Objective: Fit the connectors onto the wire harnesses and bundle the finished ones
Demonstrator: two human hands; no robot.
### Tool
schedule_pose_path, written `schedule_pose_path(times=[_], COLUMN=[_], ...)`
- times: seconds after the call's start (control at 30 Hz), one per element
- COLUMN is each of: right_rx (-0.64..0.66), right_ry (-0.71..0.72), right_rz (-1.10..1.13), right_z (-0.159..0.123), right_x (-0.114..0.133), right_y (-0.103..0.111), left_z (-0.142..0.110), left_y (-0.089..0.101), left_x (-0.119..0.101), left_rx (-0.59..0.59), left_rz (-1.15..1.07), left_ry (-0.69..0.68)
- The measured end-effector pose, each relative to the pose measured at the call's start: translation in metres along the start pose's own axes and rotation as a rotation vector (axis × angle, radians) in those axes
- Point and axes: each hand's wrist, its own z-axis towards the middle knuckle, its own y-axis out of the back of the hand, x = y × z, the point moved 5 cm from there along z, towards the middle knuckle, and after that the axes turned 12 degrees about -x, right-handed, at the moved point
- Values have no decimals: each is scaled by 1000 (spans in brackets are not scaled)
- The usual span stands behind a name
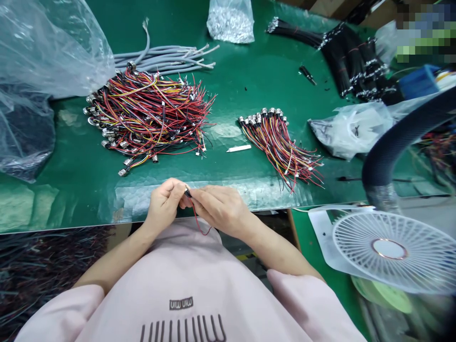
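Close together at the table's front edge, my left hand (pixel 166 202) and my right hand (pixel 219 206) both pinch a small wired connector (pixel 187 192). Its dark end shows between the fingertips, and a thin red and black wire hangs in a loop below my right hand. Fingers hide most of the connector. Beyond my left hand lies a large pile of wired connectors (pixel 153 114) with red, black, yellow and white wires and metal ends. A smaller, neater bunch of the same connectors (pixel 280 142) lies to the right. Between the two heaps rests a white pen-like stick (pixel 238 148).
Grey cables (pixel 167 58) lie behind the large pile, with plastic bags (pixel 53 42) at left. A clear bag of metal parts (pixel 231 21), black cable bundles (pixel 351 59) and a white bag (pixel 351 128) sit farther back. A fan (pixel 390 249) and a black hose (pixel 395 137) stand at right.
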Motion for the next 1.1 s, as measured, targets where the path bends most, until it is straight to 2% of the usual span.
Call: schedule_pose_path(times=[0.17,0.4,0.5,0.7,0.83,0.93,1.1], right_rx=[-54,-46,-22,-17,-51,-85,-130], right_ry=[-75,-169,-221,-413,-393,-368,-588], right_rz=[-4,96,170,295,290,370,520], right_z=[-2,-10,-12,-11,-10,-12,-19], right_x=[0,-7,-9,-17,-22,-23,-27], right_y=[-5,-1,0,0,6,9,5], left_z=[0,-1,0,-1,-1,-1,-1], left_y=[0,2,3,3,2,4,7], left_x=[0,2,3,4,7,11,16], left_rx=[-50,-105,-100,-55,-5,-31,-89], left_rz=[-7,-26,-37,-2,0,-55,-125], left_ry=[-28,-49,-53,-37,7,51,103])
